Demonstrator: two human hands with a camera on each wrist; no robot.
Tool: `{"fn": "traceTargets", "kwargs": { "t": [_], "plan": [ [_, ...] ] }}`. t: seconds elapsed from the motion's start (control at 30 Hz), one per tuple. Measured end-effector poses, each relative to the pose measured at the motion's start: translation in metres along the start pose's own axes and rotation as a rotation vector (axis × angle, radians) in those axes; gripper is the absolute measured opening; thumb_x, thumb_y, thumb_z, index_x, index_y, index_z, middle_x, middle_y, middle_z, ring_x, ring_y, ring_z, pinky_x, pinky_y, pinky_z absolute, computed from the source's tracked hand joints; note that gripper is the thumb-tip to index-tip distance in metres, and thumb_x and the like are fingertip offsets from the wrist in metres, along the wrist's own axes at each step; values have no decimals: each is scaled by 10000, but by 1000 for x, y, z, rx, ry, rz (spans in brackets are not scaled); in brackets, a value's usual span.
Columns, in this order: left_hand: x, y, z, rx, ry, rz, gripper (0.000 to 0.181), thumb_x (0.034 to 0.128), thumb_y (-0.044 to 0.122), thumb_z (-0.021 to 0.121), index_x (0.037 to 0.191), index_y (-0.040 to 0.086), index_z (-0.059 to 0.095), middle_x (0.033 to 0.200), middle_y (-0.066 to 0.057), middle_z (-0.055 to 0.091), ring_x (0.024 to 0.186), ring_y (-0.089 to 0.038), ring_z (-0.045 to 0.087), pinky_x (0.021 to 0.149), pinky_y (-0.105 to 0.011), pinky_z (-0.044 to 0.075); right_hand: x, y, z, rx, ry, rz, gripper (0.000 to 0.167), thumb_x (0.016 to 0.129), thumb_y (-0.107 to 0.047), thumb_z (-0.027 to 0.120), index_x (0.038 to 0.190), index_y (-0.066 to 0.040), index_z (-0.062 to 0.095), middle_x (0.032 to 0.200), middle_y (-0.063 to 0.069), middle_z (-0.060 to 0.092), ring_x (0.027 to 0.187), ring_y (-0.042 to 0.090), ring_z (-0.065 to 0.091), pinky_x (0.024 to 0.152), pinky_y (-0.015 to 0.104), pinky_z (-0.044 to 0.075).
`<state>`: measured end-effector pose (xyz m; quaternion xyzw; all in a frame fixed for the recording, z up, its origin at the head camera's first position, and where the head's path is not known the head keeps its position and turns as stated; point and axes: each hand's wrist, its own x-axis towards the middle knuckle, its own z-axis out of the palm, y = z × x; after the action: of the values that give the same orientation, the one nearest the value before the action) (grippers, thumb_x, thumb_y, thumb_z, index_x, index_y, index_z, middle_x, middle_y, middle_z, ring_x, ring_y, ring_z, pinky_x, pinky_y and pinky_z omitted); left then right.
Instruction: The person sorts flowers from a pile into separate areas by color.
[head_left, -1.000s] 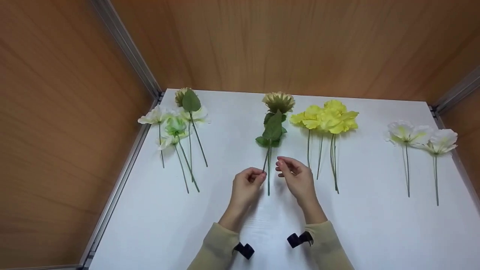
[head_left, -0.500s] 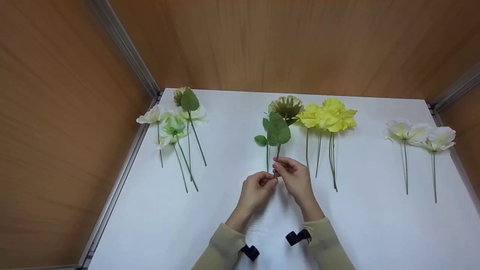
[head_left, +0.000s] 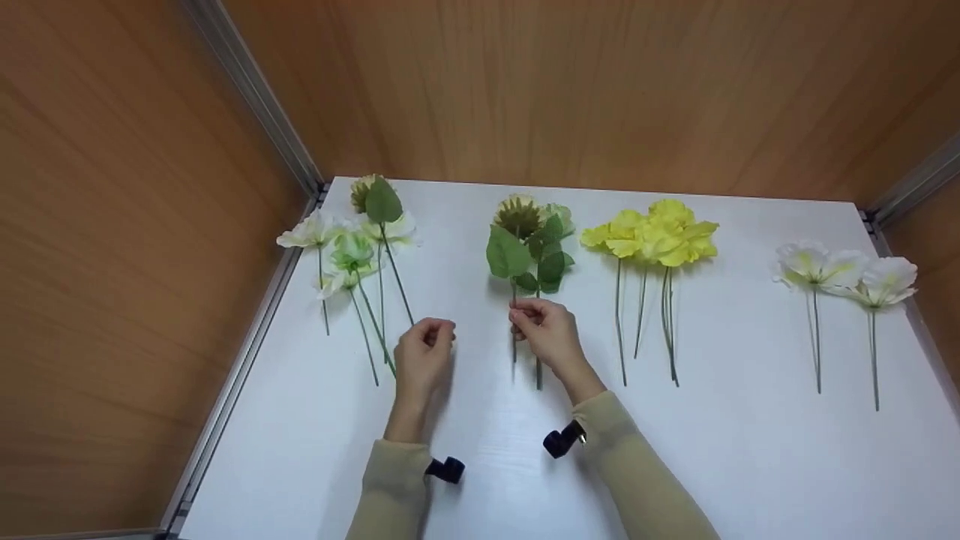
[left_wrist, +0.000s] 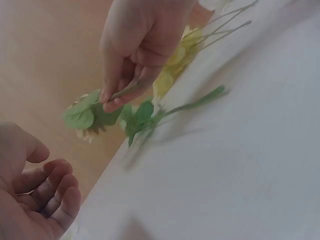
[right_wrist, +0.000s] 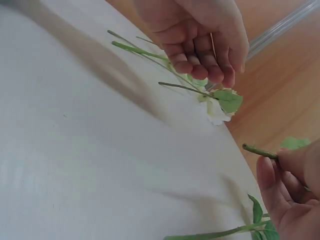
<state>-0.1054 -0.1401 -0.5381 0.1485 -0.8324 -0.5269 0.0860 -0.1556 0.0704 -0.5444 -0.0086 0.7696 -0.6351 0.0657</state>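
Note:
My right hand [head_left: 551, 334] pinches the stem of a cream-and-olive flower [head_left: 508, 251] with a broad green leaf; in the right wrist view the cut stem end [right_wrist: 259, 151] sticks out past the fingers. Right beside it on the table lies a pale green flower [head_left: 557, 219] with several leaves, partly hidden by the held one. My left hand [head_left: 424, 356] is apart to the left, its fingers loosely curled and holding nothing, near the stems of the left group. That group has white flowers [head_left: 304, 231], a green flower [head_left: 352, 250] and another cream-and-olive flower with a leaf [head_left: 383, 201].
Yellow flowers [head_left: 667, 234] lie in a bunch right of the middle, stems toward me. Two or so white flowers [head_left: 885, 281] lie at the far right. The white table [head_left: 480, 480] is bounded by wood panels [head_left: 525, 90] at the back and sides.
The cream-and-olive flower passed from my left hand to my right, which carried it leftward off the pale green one. My left hand let go and moved left.

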Motion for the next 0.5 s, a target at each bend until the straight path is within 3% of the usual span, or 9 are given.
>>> {"fn": "traceTargets", "kwargs": {
  "t": [0.1,0.27,0.5],
  "plan": [
    [15,-12,-17,48,80,-12,174,1037,161,690,1011,41,813,854,-58,759,776,-217,669,676,-273,512,11,1,11,-60,-30,20,216,1045,-38,728,1223,79,766,978,127,789,755,130,727,686,250,627],
    [37,-28,-40,133,154,-51,219,1027,166,654,1032,9,807,867,-105,755,806,-269,688,717,-326,523,23,5,27,-168,-56,24,197,1048,-68,728,1202,43,784,960,92,788,756,119,726,690,251,611],
    [56,-42,-56,209,164,-97,263,1034,171,602,1086,-14,782,922,-143,741,859,-307,685,769,-398,536,32,9,44,-258,-92,7,175,1046,-76,728,1172,29,791,963,97,793,762,118,715,692,253,588]
  ]
}}
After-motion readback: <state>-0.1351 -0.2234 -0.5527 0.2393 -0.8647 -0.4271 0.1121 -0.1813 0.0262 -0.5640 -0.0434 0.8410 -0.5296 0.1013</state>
